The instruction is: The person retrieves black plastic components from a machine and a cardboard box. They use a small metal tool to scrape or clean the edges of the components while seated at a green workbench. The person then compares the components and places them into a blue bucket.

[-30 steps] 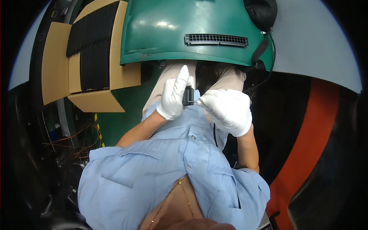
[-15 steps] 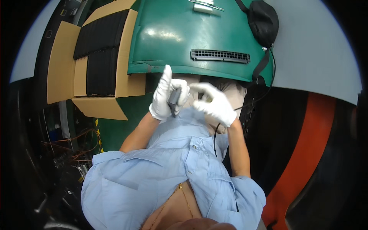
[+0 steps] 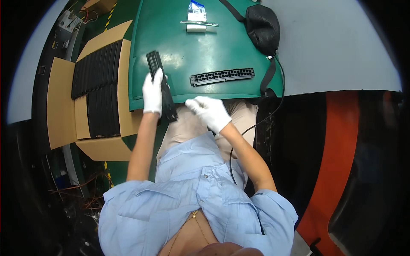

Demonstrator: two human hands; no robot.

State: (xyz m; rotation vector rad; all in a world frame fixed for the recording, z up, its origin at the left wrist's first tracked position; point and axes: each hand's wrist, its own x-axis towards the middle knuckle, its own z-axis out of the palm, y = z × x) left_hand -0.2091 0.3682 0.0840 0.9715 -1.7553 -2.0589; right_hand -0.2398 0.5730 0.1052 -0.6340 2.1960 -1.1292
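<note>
My left hand (image 3: 152,94), in a white glove, is closed round a long black plastic grille (image 3: 168,103). The grille stands steeply tilted, its upper end over the green mat and its lower end above my lap. To its right, apart from it, my white-gloved right hand (image 3: 211,114) hovers above my thighs with its fingers drawn together. Whether anything small sits in those fingers is hidden. A second black grille (image 3: 222,77), with rows of square openings, lies on the green mat (image 3: 179,83) near the front edge.
At the left an open cardboard box (image 3: 62,102) holds several black grilles (image 3: 102,111) in stacked rows. At the mat's back lie a white block (image 3: 196,28), a metal strip (image 3: 208,24) and a blue-white packet (image 3: 196,9). A black pouch (image 3: 262,27) with strap and cable (image 3: 273,112) is at the right.
My left hand has swung the grille from nearly end-on to lengthwise and moved left. My right hand has drawn down and its fingers have closed. The whole view has shifted.
</note>
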